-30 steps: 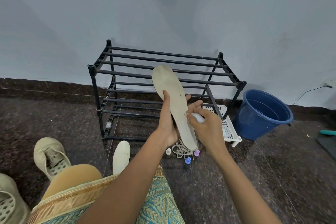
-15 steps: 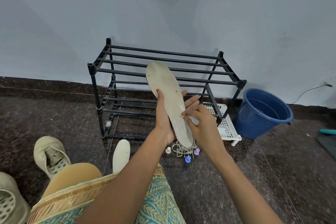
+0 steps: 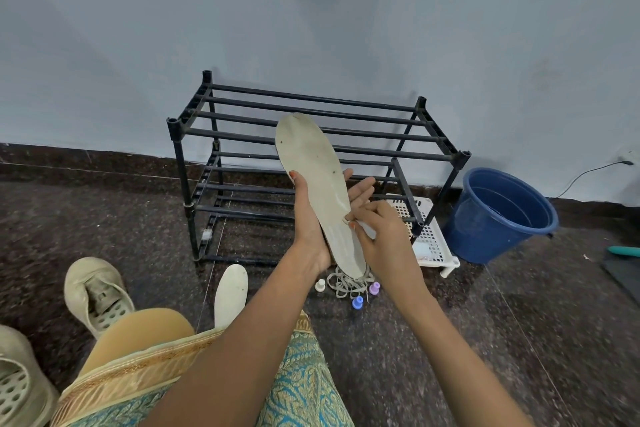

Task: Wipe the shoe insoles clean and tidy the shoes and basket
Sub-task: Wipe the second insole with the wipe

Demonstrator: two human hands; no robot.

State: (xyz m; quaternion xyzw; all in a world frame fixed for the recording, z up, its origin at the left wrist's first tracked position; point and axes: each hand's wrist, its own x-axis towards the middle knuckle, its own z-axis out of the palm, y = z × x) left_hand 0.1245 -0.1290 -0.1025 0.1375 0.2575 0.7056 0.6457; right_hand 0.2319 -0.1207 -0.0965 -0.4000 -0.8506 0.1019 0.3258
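Observation:
My left hand point(image 3: 313, 218) holds a beige insole point(image 3: 317, 177) upright in front of the shoe rack, thumb across its left edge and fingers behind it. My right hand point(image 3: 381, 236) pinches a small white wipe point(image 3: 367, 229) against the insole's lower half. A second, paler insole point(image 3: 230, 293) lies on the floor by my knee. Two beige shoes sit at the left, one point(image 3: 95, 291) near the knee and one point(image 3: 17, 381) at the frame's lower left edge. A white plastic basket point(image 3: 431, 243) lies on the floor under the rack's right end.
A black two-tier shoe rack point(image 3: 311, 121) stands against the wall. A blue bucket point(image 3: 498, 215) is to its right. Coiled laces point(image 3: 343, 282) and small white, blue and purple caps point(image 3: 357, 302) lie on the dark stone floor. A dark mat point(image 3: 623, 270) is at far right.
The insole has tilted a little to the left and up. My right hand with the wipe has slid slightly up along the insole's lower half.

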